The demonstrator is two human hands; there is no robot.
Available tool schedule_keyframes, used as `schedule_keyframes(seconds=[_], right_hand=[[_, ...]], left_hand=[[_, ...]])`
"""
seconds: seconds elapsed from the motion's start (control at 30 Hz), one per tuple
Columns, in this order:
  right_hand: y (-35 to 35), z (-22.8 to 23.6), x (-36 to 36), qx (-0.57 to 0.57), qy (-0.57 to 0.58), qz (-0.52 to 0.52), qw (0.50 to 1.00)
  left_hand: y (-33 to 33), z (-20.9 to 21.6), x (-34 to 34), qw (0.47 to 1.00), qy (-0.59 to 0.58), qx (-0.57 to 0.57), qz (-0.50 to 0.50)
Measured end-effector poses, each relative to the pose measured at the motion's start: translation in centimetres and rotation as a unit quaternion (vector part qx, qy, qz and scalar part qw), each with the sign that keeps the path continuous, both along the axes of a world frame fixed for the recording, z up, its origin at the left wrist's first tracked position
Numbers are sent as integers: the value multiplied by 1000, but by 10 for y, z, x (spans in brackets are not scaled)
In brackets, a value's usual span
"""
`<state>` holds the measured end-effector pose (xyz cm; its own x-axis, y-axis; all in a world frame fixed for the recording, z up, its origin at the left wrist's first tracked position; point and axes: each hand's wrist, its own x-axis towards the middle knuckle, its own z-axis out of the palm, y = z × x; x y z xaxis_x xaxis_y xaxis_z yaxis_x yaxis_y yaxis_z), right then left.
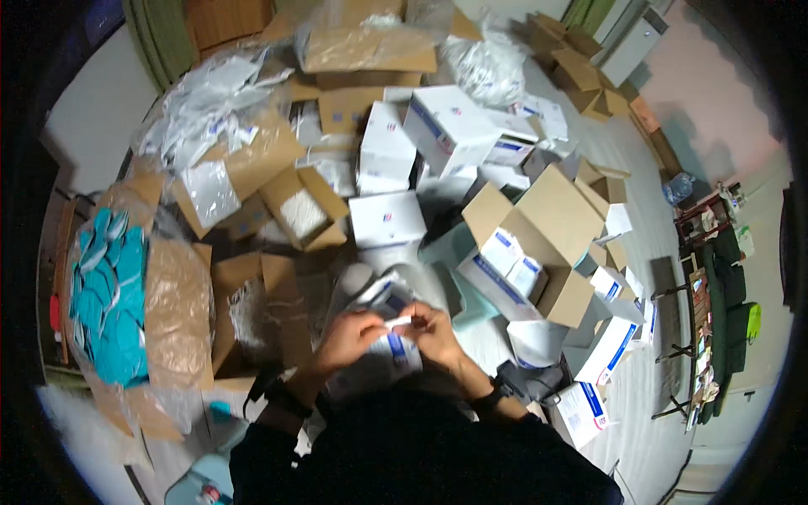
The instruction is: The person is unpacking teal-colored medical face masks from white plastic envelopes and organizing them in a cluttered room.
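Close in front of my body, my left hand (350, 337) and my right hand (433, 333) are pinched together over a small white piece (397, 321), perhaps a packet's flap. Both sets of fingertips grip it. Just below lies a white packet with blue print (402, 352), and whether it is one with the pinched piece I cannot make out. Beyond my fingers another white and blue packet (385, 295) rests by my legs, partly blurred. Dark bands circle both wrists.
An open carton with white and blue boxes (555, 290) stands to the right. Several white boxes (450, 126) pile up ahead. On the left are a carton of teal pieces (114, 299) and a carton with white contents (284, 320). Plastic bags (215, 109) lie at the far left.
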<state>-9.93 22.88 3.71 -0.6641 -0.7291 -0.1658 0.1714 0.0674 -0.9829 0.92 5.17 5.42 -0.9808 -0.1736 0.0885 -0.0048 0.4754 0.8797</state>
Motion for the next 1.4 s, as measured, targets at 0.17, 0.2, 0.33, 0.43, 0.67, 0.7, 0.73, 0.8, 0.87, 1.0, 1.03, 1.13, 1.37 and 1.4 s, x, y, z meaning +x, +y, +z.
schedule_keyframes(seconds=[0.17,0.2,0.33,0.43,0.67,0.7,0.73,0.8,0.87,1.0,1.03,1.13,1.37,1.4], right_hand=[[4,28,12,29,4,24,999],[5,29,10,28,28,20,999],[1,55,11,13,79,-6,997],[-7,54,6,-44,43,-46,997],[-6,46,-20,43,-81,-104,990],[2,34,-19,32,-37,-121,991],[12,21,-21,51,-36,-141,988],[21,3,-23,78,-3,-154,985],[26,-1,-20,102,58,-153,981],[32,13,-20,96,85,-167,978],[40,-1,-26,78,78,-144,983],[29,3,-17,129,144,-115,974],[6,10,-12,135,308,-107,936],[4,10,-14,121,324,-119,931]], left_hand=[[6,30,3,997,-57,51,-30],[6,34,2,996,-63,45,-39],[14,64,2,998,30,-44,-15],[31,74,-3,946,194,-259,19],[65,107,11,915,335,-218,-46],[71,111,15,934,324,-141,-49],[78,122,19,943,317,-77,-70],[86,125,27,950,302,21,-79],[75,139,42,957,258,106,-78],[47,142,46,982,55,179,-8],[39,134,37,981,-72,179,21],[19,40,1,980,-48,27,192],[10,-29,-41,968,-192,-61,153],[8,-34,-43,968,-210,-32,131]])
